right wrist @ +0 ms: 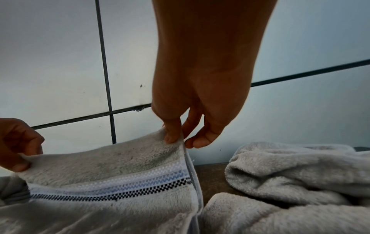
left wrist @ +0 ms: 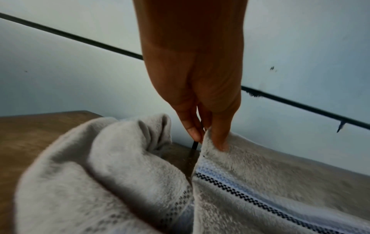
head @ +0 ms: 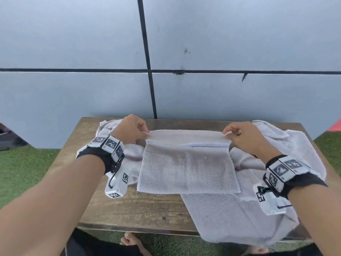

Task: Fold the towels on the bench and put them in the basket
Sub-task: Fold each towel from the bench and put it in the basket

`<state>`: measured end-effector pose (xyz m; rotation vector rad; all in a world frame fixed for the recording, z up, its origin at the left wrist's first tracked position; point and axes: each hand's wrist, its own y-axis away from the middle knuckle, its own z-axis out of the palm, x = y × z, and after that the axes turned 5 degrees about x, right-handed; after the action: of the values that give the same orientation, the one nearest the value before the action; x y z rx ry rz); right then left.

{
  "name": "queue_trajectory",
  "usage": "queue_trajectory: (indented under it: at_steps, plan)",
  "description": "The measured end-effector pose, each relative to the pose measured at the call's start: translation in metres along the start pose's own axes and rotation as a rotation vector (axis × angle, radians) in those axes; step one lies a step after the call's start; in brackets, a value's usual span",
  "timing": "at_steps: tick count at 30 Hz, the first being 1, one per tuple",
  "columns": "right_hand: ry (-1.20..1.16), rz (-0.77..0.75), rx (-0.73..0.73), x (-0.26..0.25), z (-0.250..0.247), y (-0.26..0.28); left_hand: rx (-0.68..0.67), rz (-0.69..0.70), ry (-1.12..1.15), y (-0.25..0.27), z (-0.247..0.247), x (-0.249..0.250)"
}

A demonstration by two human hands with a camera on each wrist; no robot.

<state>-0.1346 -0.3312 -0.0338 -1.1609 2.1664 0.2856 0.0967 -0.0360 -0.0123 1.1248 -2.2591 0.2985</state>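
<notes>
A small white towel (head: 188, 169) with a blue and black checked stripe (right wrist: 124, 188) hangs stretched between my two hands over the wooden bench (head: 140, 207). My left hand (head: 142, 131) pinches its far left corner between thumb and fingers (left wrist: 220, 139). My right hand (head: 230, 133) pinches the far right corner (right wrist: 176, 139). The towel's lower edge lies on the bench. Crumpled white towels lie under and beside it, one heap at the left (head: 114, 130), another at the right (head: 287, 145), spilling over the bench's front edge. No basket is in view.
A grey tiled wall (head: 73, 43) with dark joints rises right behind the bench. Green artificial turf (head: 24, 167) covers the ground on both sides. My bare foot (head: 131, 241) shows below the bench's front edge. Something red (head: 335, 125) peeks in at the right edge.
</notes>
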Motion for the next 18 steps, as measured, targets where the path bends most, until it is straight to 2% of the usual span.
queue_trajectory:
  at_steps: [7, 10, 14, 18]
  plan:
    - [0.027, -0.003, 0.037, -0.018, -0.012, 0.059, 0.071, 0.051, -0.166, 0.053, -0.016, -0.009]
    - [0.049, -0.050, 0.060, -0.024, -0.013, 0.079, 0.107, 0.069, -0.256, 0.071, -0.013, -0.016]
    - [0.054, -0.105, 0.077, -0.021, -0.013, 0.097, 0.061, 0.063, -0.125, 0.095, -0.012, -0.011]
    - [0.087, -0.134, 0.101, -0.015, -0.014, 0.107, 0.091, 0.079, -0.038, 0.110, -0.010, -0.013]
